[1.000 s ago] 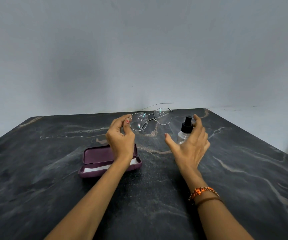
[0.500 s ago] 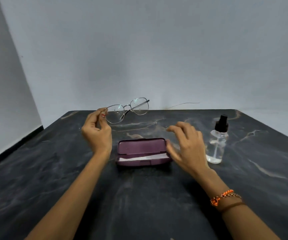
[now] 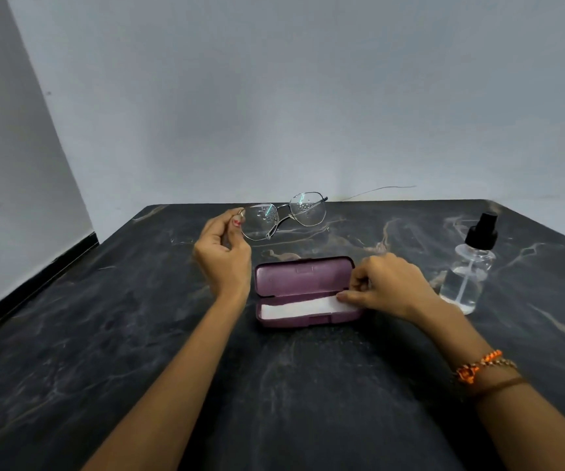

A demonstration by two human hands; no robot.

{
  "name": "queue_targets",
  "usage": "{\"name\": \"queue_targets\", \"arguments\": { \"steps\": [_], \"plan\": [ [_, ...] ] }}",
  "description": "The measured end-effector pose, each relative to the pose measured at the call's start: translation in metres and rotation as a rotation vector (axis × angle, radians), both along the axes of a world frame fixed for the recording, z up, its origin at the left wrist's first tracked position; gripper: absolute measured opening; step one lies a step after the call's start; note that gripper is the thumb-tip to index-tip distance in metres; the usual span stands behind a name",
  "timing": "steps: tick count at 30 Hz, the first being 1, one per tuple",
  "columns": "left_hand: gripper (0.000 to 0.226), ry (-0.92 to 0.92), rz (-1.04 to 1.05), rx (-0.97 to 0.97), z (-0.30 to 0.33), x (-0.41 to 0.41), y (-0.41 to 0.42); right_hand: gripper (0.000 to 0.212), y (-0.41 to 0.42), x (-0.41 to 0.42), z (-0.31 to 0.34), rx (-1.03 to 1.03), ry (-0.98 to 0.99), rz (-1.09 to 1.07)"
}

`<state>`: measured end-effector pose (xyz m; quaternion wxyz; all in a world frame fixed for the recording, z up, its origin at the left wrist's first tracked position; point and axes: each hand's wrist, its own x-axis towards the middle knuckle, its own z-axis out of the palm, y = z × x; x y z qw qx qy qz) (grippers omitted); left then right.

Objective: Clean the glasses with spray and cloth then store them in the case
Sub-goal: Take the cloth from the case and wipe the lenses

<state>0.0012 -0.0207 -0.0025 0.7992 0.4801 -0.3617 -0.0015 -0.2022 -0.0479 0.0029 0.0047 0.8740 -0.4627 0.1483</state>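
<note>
I see my left hand (image 3: pixel 223 256) raised over a dark marble table (image 3: pixel 104 334), fingers closed in a pinch on the outer rim of thin wire-framed glasses (image 3: pixel 283 215), whose lenses carry spray droplets. My right hand (image 3: pixel 386 287) rests at the right end of an open purple case (image 3: pixel 305 290), thumb and fingers closing on a white cloth (image 3: pixel 294 307) lying inside. A clear spray bottle (image 3: pixel 468 273) stands just to the right. I judge the frame light and easily bent, best held by the rim or bridge; the cloth looks soft and limp.
</note>
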Motion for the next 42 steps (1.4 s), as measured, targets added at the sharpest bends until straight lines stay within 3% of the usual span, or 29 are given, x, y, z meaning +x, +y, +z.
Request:
{"name": "queue_targets", "arguments": {
  "steps": [6,13,19,28,33,38,42],
  "plan": [
    [0.017,-0.027,0.025,0.017,0.0,0.001,0.004,0.031,0.007,0.005,0.002,0.017,0.045,-0.075],
    [0.017,-0.047,0.032,0.03,-0.002,0.001,0.006,0.013,0.008,0.006,0.002,0.101,0.002,-0.072],
    [0.019,-0.079,-0.004,0.047,-0.002,-0.007,0.008,0.013,0.01,0.005,0.003,0.07,0.049,-0.006],
    [0.022,-0.088,-0.031,0.02,-0.002,-0.01,0.01,0.014,0.006,0.001,0.007,0.13,-0.188,0.069],
    [0.023,-0.09,-0.027,0.011,-0.003,-0.009,0.008,0.023,0.006,0.001,0.009,0.287,-0.523,0.133],
    [0.023,-0.069,-0.02,-0.012,-0.002,-0.008,0.007,0.024,0.008,0.006,0.016,0.726,-1.047,0.089],
    [0.024,-0.049,-0.019,-0.015,0.001,-0.009,0.009,0.026,0.008,0.009,0.022,1.063,-1.608,0.043]
  ]
}}
